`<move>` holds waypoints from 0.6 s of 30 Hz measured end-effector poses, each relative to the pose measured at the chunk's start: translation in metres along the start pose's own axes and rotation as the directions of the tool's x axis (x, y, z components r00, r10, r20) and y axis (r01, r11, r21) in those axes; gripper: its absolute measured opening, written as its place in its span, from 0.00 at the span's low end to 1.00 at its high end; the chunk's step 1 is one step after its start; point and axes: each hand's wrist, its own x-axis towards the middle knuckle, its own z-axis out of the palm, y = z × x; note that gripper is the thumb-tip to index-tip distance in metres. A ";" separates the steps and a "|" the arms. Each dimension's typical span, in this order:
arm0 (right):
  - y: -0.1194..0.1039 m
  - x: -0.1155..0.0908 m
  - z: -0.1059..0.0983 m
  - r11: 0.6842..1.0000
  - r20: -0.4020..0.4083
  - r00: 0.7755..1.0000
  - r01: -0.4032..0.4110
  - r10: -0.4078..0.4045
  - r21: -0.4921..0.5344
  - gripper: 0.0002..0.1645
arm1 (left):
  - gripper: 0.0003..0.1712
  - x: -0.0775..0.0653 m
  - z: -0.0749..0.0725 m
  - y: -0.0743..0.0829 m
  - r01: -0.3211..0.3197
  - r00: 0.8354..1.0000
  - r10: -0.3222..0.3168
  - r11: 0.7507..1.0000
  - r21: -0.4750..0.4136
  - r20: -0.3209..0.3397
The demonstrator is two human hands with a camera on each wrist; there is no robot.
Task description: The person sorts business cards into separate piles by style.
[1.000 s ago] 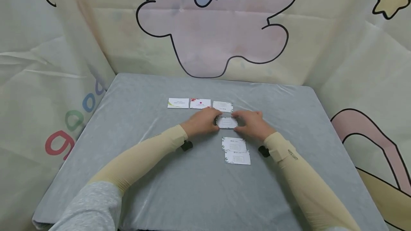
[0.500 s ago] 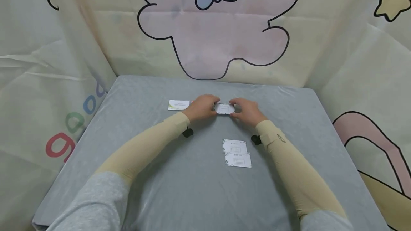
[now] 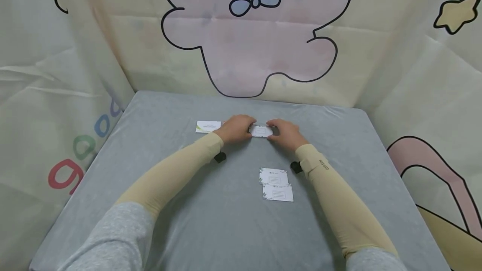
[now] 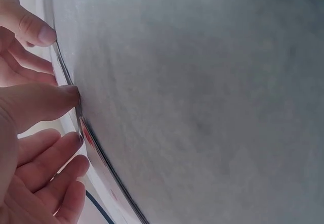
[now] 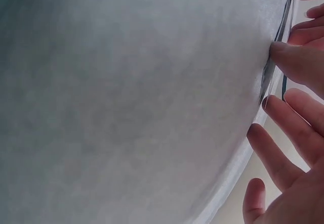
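Observation:
A white business card [image 3: 261,131] with grey leafy corners is pinched from both ends at the back of the table. My left hand [image 3: 236,129] holds its left end, thumb near and fingers on the far side. At the right end, my right hand [image 3: 288,134] pinches it the same way. In the left wrist view, the left thumb [image 4: 48,102] presses the card's near edge, beside a red-patterned card [image 4: 104,161] lying edge-on. The right thumb [image 5: 293,59] shows at the edge in the right wrist view. The back-row card at this spot is hidden beneath.
A white card with a green-yellow corner [image 3: 208,126] lies left of the left hand. Two leafy-cornered cards, one farther [image 3: 273,176] and one nearer [image 3: 278,193], lie slightly overlapping toward the front. Grey cloth covers the table [image 3: 211,221]; a printed curtain [image 3: 241,62] stands behind.
Both hands have carried the leafy card away from me, up to the back row, where it now covers the third card's place. Over the last half second they have barely moved.

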 end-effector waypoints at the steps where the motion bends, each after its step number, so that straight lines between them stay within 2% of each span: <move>1: 0.000 0.000 0.001 1.000 -0.002 1.000 -0.002 0.002 0.000 0.32 | 0.32 0.000 0.000 0.000 0.003 1.000 -0.003 1.000 0.000 0.004; 10: 0.003 0.000 0.004 1.000 -0.015 1.000 0.005 -0.005 0.014 0.32 | 0.32 -0.001 0.002 0.000 0.035 0.999 -0.035 0.999 -0.014 0.009; 18: 0.007 -0.005 0.000 1.000 -0.004 1.000 0.010 -0.010 0.021 0.34 | 0.34 -0.004 0.001 0.003 -0.002 1.000 0.002 0.999 0.032 -0.007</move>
